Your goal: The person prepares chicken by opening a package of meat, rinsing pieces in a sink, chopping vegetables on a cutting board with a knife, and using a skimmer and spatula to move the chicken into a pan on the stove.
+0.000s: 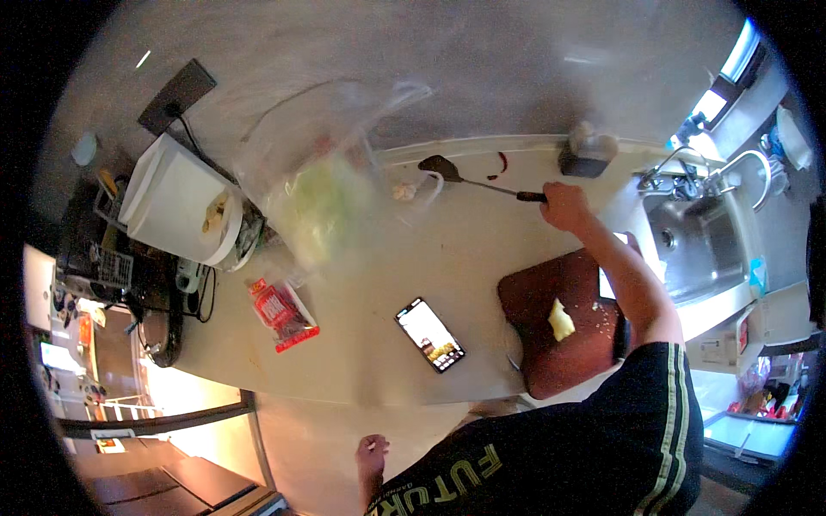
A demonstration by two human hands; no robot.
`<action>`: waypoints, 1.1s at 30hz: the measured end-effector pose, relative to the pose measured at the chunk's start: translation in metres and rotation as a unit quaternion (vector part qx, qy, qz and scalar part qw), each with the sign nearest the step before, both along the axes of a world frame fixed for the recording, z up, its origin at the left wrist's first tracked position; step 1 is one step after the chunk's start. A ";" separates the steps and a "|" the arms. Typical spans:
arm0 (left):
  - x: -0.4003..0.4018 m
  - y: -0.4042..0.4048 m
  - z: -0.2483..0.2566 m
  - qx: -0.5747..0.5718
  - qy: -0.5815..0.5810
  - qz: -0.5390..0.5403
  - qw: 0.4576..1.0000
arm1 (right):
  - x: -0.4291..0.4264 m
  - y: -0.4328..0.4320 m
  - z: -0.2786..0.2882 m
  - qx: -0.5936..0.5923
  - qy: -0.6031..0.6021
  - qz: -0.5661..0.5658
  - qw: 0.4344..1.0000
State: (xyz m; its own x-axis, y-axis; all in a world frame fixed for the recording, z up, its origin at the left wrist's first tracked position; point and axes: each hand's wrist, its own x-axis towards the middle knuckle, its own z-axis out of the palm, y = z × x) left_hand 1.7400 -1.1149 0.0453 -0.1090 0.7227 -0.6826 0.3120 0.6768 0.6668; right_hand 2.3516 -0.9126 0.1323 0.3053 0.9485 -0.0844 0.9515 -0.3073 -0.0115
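Note:
My right hand point(565, 205) grips the black handle of a turner point(481, 185). The turner's dark blade points left, towards the back of the counter, beside a small pale lump point(404, 191) and a white curved strip. Below my right forearm lies a reddish-brown cutting board point(535, 303), bearing a pale yellow piece of food point(561, 320) and small crumbs. My left hand point(372, 448) hangs in front of the counter's near edge with its fingers curled. Whether anything is in it is too small to tell. A phone point(430, 335) with a lit screen lies mid-counter.
A clear plastic bag point(322, 213) with something pale green stands at the back left. Left of it is a white container point(187, 200); a red packet point(282, 316) lies in front. At the right is a steel sink point(700, 238). A dark box point(584, 158) stands by the wall.

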 end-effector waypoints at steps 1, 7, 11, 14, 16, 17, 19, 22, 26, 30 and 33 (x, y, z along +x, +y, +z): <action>0.000 -0.001 -0.001 0.039 -0.005 0.000 0.999 | 0.000 -0.026 0.004 0.003 -0.010 -0.003 1.000; 0.062 -0.014 0.014 0.133 -0.054 0.023 0.989 | -0.042 -0.172 0.054 0.202 -0.009 -0.097 0.974; 0.164 -0.011 0.044 0.230 -0.105 -0.118 0.960 | -0.071 -0.271 0.069 0.223 -0.021 -0.163 0.961; 0.267 -0.030 0.069 0.246 -0.261 -0.201 0.912 | -0.080 -0.338 0.059 0.214 0.028 -0.209 0.954; 0.333 -0.062 0.078 0.250 -0.366 -0.220 0.869 | -0.087 -0.373 0.058 0.184 0.107 -0.255 0.943; 0.356 -0.075 0.084 0.223 -0.348 -0.272 0.869 | -0.094 -0.387 0.061 0.191 0.117 -0.259 0.940; 0.397 -0.102 0.095 0.216 -0.329 -0.293 0.871 | -0.101 -0.415 0.057 0.219 0.140 -0.234 0.937; 0.448 -0.136 0.102 0.182 -0.325 -0.268 0.888 | -0.104 -0.447 0.040 0.232 0.169 -0.202 0.936; 0.510 -0.174 0.100 0.103 -0.371 -0.154 0.910 | -0.078 -0.483 0.023 0.314 0.257 -0.108 0.908; 0.575 -0.192 0.103 0.100 -0.406 -0.156 0.895 | 0.012 -0.522 0.039 0.240 0.472 -0.069 0.846; 0.643 -0.208 0.092 0.048 -0.386 -0.202 0.899 | 0.119 -0.555 0.035 0.277 0.347 -0.016 0.896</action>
State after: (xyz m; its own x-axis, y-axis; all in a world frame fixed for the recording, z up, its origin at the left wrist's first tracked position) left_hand 2.3828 -1.3230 0.1368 0.6544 0.6568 -0.3746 -0.0614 0.5400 0.8394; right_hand 2.4704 -1.4674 0.1671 0.3896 0.8952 0.2162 0.6467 -0.0988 -0.7563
